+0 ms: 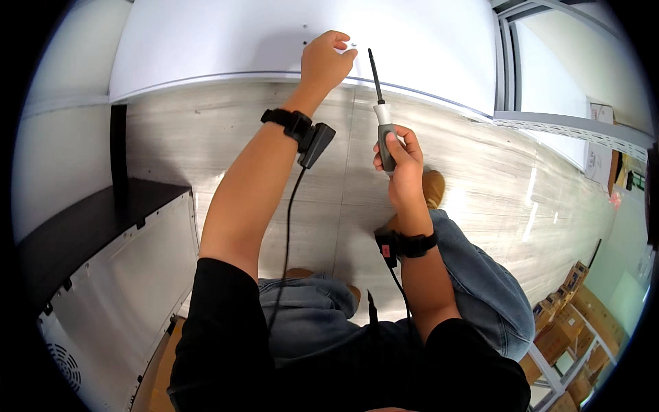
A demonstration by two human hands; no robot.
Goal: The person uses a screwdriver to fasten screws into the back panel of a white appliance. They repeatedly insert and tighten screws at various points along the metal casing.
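My right hand is wrapped round the grey handle of a screwdriver. The screwdriver's dark shaft points away from me, its tip over a broad white panel. Over the same panel, to the left of the tip, is my left hand. Its fingers are half curled, with a gap between thumb and forefinger, and I see nothing held there. A small screw-like dot lies just by those fingertips. Other small dark spots show on the panel left of the hand.
Grey metal framing with a perforated rail stands at the right. A black-topped metal cabinet is at the left. Cardboard boxes are stacked at the lower right. Cables run from the black wrist straps. Below lies a light tiled floor.
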